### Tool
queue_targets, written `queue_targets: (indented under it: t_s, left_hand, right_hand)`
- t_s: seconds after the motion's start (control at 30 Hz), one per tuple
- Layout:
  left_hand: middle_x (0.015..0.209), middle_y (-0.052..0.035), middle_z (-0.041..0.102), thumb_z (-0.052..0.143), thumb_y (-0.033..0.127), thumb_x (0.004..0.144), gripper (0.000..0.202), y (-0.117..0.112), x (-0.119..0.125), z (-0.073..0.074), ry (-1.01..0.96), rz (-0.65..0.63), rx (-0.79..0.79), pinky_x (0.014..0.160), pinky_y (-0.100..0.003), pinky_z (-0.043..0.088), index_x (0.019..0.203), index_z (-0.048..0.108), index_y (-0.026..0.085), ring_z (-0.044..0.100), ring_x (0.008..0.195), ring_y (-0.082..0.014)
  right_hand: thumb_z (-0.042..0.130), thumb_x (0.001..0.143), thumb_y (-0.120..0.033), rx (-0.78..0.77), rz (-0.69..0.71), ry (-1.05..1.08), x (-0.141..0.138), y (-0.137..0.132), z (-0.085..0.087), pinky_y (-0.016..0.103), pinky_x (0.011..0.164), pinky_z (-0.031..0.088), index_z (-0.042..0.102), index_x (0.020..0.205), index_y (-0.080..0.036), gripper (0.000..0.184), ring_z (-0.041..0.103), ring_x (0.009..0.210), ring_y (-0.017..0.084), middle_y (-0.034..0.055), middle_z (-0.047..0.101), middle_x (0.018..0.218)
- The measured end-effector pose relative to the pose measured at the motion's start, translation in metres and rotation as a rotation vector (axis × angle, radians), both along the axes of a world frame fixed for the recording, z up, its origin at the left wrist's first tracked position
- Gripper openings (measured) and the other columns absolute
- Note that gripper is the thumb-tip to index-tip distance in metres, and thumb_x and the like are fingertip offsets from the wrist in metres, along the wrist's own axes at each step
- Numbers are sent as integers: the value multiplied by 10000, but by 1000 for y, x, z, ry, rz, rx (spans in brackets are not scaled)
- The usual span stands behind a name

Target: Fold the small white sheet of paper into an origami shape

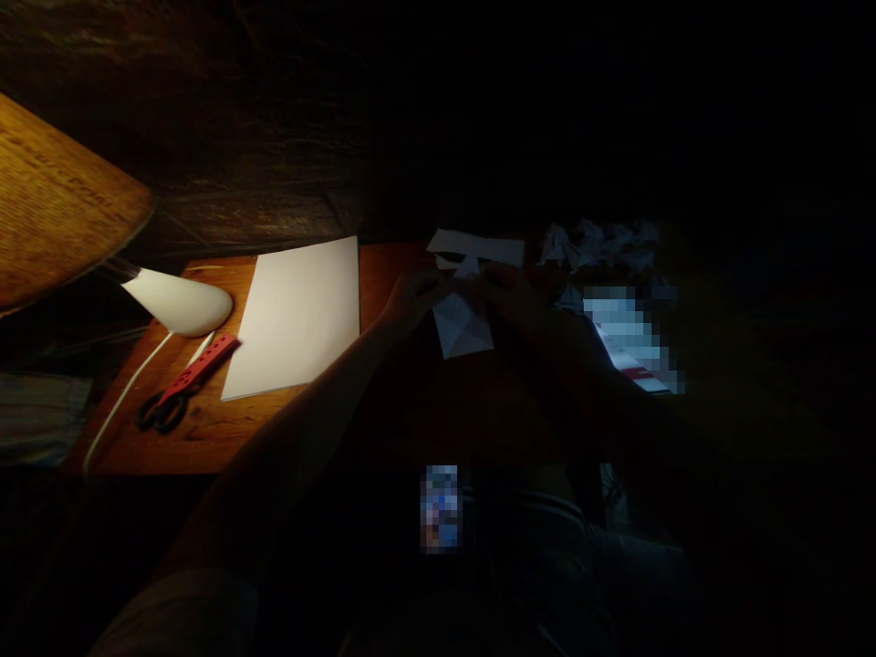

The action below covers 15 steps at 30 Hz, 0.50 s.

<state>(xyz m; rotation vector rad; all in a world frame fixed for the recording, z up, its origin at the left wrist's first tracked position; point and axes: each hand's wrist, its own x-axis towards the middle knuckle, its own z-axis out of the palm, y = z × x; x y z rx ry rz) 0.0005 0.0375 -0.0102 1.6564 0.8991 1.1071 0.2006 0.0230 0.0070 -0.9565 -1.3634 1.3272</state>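
Observation:
A small folded piece of white paper (463, 326) sits between my two hands over the wooden table (225, 429). My left hand (412, 299) pinches its left upper edge with closed fingers. My right hand (515, 294) is in deep shadow at the paper's right upper edge and also seems to grip it. Another white sheet (477, 246) lies just behind the hands.
A stack of white paper (297, 315) lies to the left. Red-handled scissors (186, 381) and a white lamp (179, 306) with its cable are at the far left. Crumpled paper pieces (598, 243) and a printed sheet (633, 351) lie at the right. The surroundings are dark.

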Motion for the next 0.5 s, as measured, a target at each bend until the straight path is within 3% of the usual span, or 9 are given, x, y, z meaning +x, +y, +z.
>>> queue_targets:
  t_s: [0.1,0.23,0.5]
  left_hand:
    - [631,42,482,806,567,829,489,4,0,-4,-32,44,11,564,-271,306,650,544,195,411,593,-89]
    - [626,41,476,820,639,835,550,7,1,-7,-23,24,19,558,-278,330,654,547,198,420,587,-94]
    - [633,38,518,858,545,853,486,5,1,-6,-48,46,24,546,-258,365,680,572,193,478,590,-94]
  right_hand:
    - [991,681,-489,-10,63,-98,0,-4,2,296,720,494,735,751,-204,390,622,749,152,4,732,790]
    - [988,705,-384,-20,-10,-130,0,-7,4,292,680,491,759,746,-192,301,617,710,148,0,737,770]
    - [925,770,-282,-118,-69,77,0,-8,3,295,641,506,742,745,-201,202,643,711,162,-2,716,745]
